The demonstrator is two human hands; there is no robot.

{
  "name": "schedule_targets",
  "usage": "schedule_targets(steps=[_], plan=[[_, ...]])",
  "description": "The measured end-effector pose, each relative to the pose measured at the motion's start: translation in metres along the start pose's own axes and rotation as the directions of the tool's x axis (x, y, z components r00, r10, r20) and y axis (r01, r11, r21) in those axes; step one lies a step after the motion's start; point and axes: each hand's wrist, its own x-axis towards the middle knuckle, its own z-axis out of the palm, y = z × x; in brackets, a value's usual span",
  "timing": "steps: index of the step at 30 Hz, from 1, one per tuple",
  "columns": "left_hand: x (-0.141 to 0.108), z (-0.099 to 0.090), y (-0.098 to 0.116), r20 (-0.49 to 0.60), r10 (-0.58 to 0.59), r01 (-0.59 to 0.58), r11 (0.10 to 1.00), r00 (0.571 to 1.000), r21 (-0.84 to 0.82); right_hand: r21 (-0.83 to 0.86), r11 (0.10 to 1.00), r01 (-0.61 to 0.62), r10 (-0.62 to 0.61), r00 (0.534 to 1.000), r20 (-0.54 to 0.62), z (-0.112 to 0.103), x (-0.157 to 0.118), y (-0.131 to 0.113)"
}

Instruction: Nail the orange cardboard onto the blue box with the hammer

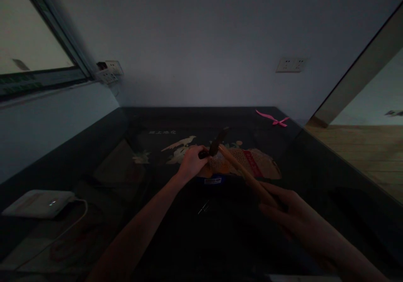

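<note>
My right hand is wrapped round the wooden handle of a hammer, which slants up and away to the left. Its dark head is over the left part of a flat, patterned package with a red band and brown ends. Close beside the hammer head, my left hand has its thumb and fingers pinched at the package's left end. Something dark shows at those fingertips, too dim to name. A blue item with a white label lies just in front of the package. Small thin metal pieces rest nearer to me.
The dark glossy table carries a bird-and-flower picture. A white power bank with a cable lies at the left, a pink ribbon at the back right. A dark flat object is at the right. The wall borders the back.
</note>
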Motion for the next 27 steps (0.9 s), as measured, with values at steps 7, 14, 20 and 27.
schedule_targets(steps=[7, 14, 20, 27], plan=[[0.0, -0.002, 0.002, 0.02, 0.055, -0.054, 0.996, 0.998, -0.07, 0.42, 0.904, -0.074, 0.153, 0.976, -0.158, 0.022, -0.02, 0.03], [0.0, -0.007, 0.004, 0.052, 0.174, -0.17, 0.983, 0.983, -0.073, 0.711, 0.702, -0.034, 0.324, 0.904, -0.278, 0.051, -0.044, 0.062], [-0.006, -0.035, 0.024, -0.078, 0.303, -0.295, 0.951, 0.95, 0.097, 0.727, 0.686, -0.023, 0.332, 0.899, -0.285, 0.049, -0.049, 0.088], [-0.065, -0.057, 0.045, -0.07, 0.497, -0.471, 0.851, 0.865, 0.232, 0.742, 0.67, -0.037, 0.34, 0.903, -0.262, 0.043, -0.05, 0.094]])
